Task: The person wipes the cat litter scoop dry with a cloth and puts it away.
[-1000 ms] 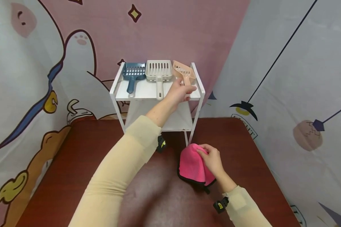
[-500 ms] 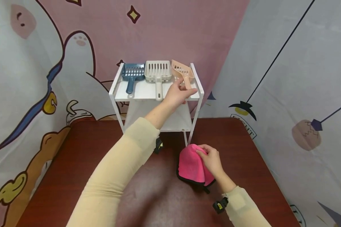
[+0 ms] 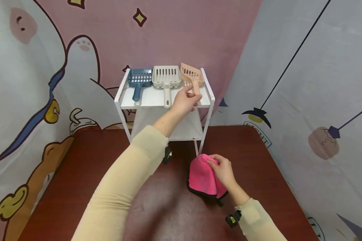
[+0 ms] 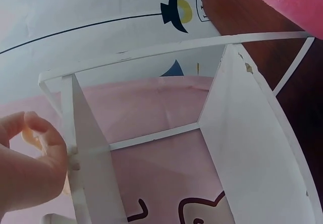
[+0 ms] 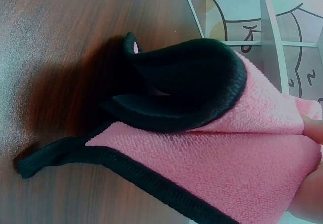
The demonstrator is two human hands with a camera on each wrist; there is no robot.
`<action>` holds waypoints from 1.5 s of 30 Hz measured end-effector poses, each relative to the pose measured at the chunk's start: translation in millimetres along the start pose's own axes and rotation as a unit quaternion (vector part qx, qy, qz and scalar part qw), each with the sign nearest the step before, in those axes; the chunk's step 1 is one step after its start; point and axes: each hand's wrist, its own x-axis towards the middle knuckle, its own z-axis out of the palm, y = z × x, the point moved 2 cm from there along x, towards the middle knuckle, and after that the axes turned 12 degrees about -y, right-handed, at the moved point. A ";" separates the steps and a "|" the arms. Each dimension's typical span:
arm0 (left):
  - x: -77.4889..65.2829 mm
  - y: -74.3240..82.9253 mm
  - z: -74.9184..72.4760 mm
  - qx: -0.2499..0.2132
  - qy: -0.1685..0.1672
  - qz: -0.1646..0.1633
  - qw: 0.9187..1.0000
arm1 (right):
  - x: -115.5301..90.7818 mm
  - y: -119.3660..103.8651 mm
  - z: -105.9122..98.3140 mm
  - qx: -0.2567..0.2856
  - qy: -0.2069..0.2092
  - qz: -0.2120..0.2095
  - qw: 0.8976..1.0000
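My left hand pinches the handle of a peach litter scoop between thumb and fingers, at the right end of the white rack's top shelf. The scoop's slotted head tilts upward at the back. In the left wrist view, the fingers hide most of the scoop. Lower down, my right hand pinches the top of a pink cloth with black edging, which hangs in folds down to the brown table. The right wrist view shows the cloth gathered toward the fingertips, with a black loop at one corner.
A white litter scoop and a blue one lie left of the peach scoop on the white rack. The rack stands at the back of the brown table, against printed wall cloths.
My left fingers have closed around the peach scoop's handle and shifted slightly left with it. Its head tilts up a little more. The right hand still holds the pink cloth in place.
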 end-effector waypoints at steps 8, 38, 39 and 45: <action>0.6 -4.1 -4.7 0.005 0.048 -0.002 0.999 | 0.0 -1.2 0.9 -0.013 0.001 -0.003 1.000; -65.4 9.5 -31.9 0.006 -0.037 0.023 0.999 | 16.2 -4.1 12.2 0.024 -0.126 0.030 0.991; -67.7 6.9 -32.4 0.011 -0.046 0.021 0.999 | 16.8 -0.7 12.1 0.014 -0.120 0.033 0.992; -81.2 -12.8 -38.4 0.027 -0.078 0.013 0.997 | 16.2 11.1 6.0 -0.062 -0.066 0.007 0.996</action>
